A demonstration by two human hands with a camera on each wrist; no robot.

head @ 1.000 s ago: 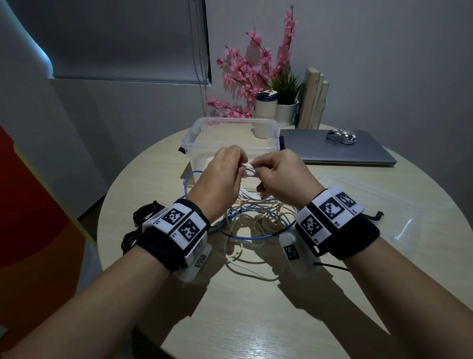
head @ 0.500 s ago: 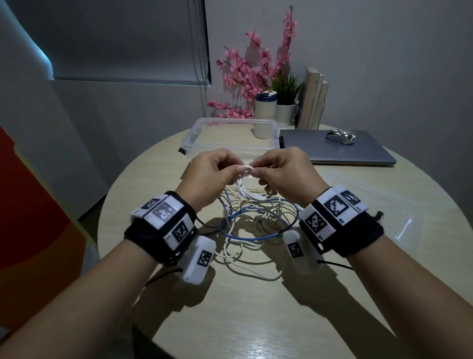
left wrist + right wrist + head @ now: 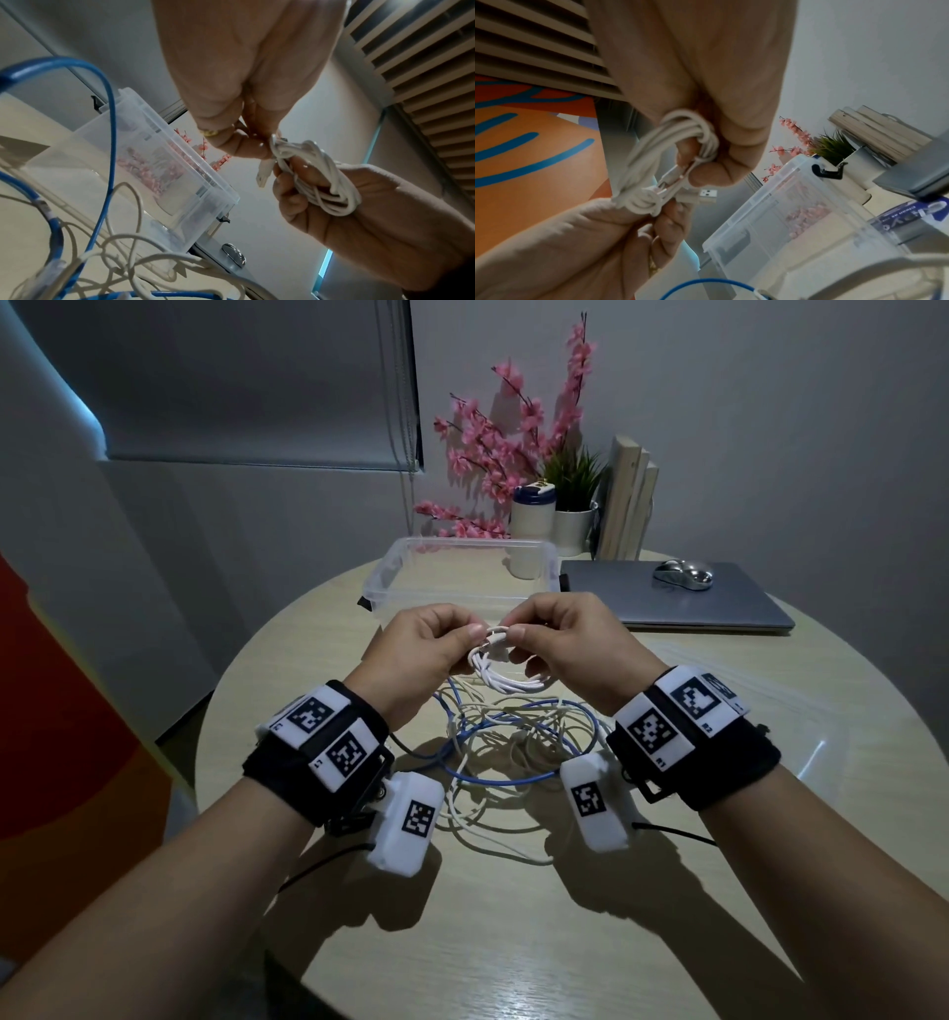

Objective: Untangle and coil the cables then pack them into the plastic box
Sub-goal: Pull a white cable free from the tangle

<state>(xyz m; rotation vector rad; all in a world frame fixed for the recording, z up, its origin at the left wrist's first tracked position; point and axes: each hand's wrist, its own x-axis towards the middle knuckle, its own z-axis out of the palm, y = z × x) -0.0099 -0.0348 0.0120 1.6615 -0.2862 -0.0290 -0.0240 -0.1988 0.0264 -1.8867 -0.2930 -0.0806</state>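
White cable [image 3: 500, 672]: a small coiled bundle held in the air between both hands, above the tangle and in front of the box; light, soft and springy, so the loops will likely pop open unless pinched across the wraps, near the plug [image 3: 263, 175]
Left hand [image 3: 421, 654]: fingers curled, thumb and fingertips pinching one end of the bundle
Right hand [image 3: 570, 644]: fingers curled round the other end, thumb pressing the loops
Tangle [image 3: 513, 747]: blue cable [image 3: 102, 125] and pale cords lying knotted on the surface [image 3: 513, 942], limp and prone to snag
Box [image 3: 390, 572]: clear plastic, open, standing on the surface behind the hands
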